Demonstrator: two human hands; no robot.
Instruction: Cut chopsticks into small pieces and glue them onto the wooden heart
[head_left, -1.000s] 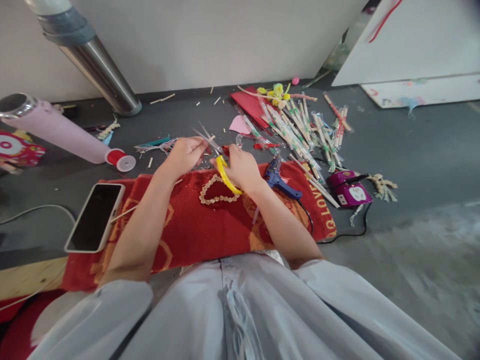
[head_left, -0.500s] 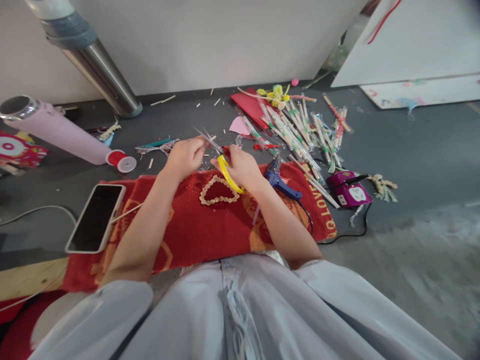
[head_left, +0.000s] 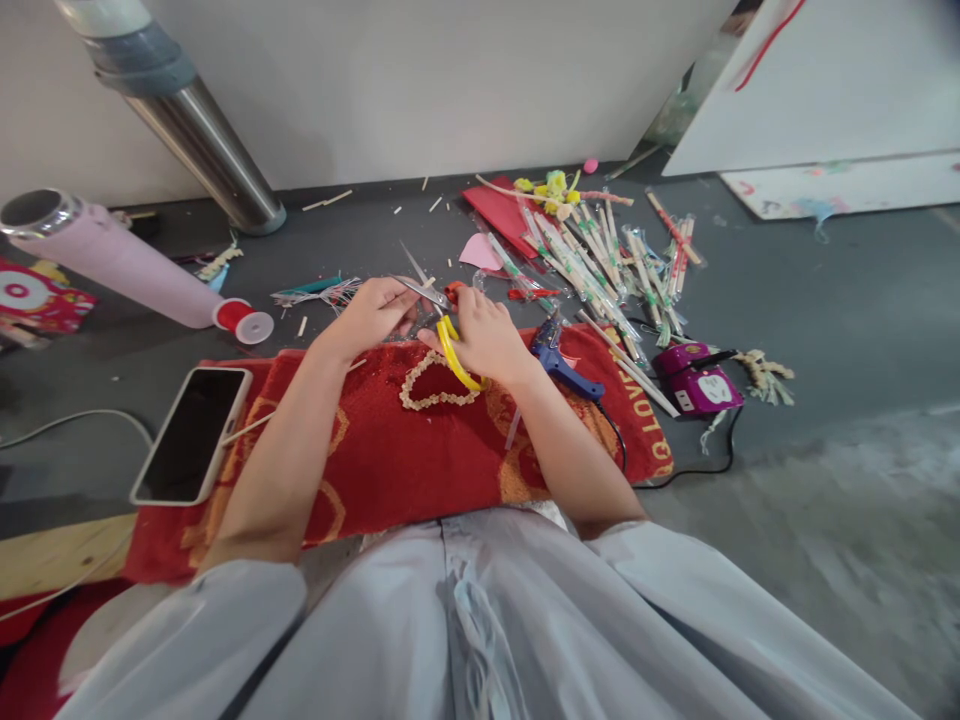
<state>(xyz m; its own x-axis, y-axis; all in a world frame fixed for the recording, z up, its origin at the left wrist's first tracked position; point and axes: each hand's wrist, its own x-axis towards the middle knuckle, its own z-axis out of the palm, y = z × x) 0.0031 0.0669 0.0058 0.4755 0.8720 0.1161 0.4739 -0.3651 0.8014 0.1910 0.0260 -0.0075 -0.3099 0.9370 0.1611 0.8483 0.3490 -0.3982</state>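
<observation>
My right hand (head_left: pixel 489 335) grips yellow-handled scissors (head_left: pixel 442 325), their blades spread apart and pointing up and away. My left hand (head_left: pixel 371 315) pinches a small thin piece at the blades; what the piece is I cannot tell. Both hands hover over the far edge of a red patterned cloth (head_left: pixel 390 460). Just below them on the cloth lies a heart shape (head_left: pixel 435 385) made of small pale pieces. A blue glue gun (head_left: pixel 559 362) rests to the right of my right hand.
A phone (head_left: pixel 191 432) lies on the cloth's left end. A pink tube (head_left: pixel 112 260) and red spool (head_left: pixel 240 320) sit at left, a metal pipe (head_left: pixel 202 150) behind. Wrapped chopsticks (head_left: pixel 600 265) and a purple device (head_left: pixel 697 385) lie at right. Wood bits litter the floor.
The scissor blades have shifted and opened wider, one blade now pointing more upward. My left hand moved slightly closer to the blades. Nothing else has moved.
</observation>
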